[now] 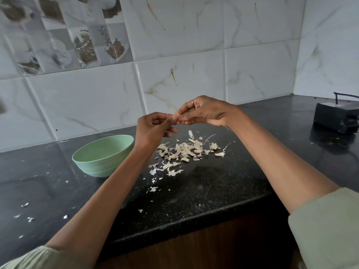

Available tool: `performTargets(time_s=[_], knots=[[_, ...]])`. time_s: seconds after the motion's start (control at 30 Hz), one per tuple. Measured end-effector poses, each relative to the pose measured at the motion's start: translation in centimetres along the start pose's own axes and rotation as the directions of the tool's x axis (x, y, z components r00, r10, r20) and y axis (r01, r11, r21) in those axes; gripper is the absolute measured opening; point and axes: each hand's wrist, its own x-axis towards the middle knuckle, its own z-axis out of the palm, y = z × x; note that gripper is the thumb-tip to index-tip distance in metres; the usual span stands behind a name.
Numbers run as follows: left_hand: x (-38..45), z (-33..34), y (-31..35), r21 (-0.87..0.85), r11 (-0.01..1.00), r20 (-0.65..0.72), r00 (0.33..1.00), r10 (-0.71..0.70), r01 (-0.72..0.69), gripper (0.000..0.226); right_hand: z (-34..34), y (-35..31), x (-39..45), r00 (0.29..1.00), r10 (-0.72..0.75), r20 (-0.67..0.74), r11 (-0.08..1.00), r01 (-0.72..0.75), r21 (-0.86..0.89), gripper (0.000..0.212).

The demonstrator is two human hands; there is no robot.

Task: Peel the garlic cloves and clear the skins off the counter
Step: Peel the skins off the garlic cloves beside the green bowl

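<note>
**Garlic clove pinched between both hands**

Above the black counter, your left hand and right hand meet, fingertips curled onto 1 garlic clove. Skins lie scattered below, just right of the green bowl.

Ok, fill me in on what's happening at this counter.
A person is peeling garlic above the black speckled stone counter. The left hand and right hand meet, fingertips pinching a small pale garlic clove between them. Beneath lies a pile of papery white skins, not yet cleared. A pale green bowl sits left of it.
</note>
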Motion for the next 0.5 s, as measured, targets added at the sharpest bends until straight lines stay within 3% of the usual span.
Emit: performTargets(time_s=[0.2,0.37,0.5], knots=[[0.05,0.0,-0.01,-0.06,0.998,-0.058,0.998,-0.034,0.03,0.028,-0.08,-0.39,-0.43,0.999,0.002,-0.033,0.98,-0.008,-0.198,0.033],[0.18,-0.08,-0.07,-0.015,1.0,-0.079,0.997,-0.013,0.012,0.021,-0.48,-0.03,-0.75,0.99,0.123,0.066,0.808,-0.062,-0.587,0.034],[0.18,0.13,-0.13,0.047,0.999,-0.055,0.998,0.02,-0.017,0.016,-0.59,-0.1,-0.88,0.995,0.096,0.027,0.832,-0.065,-0.551,0.027]])
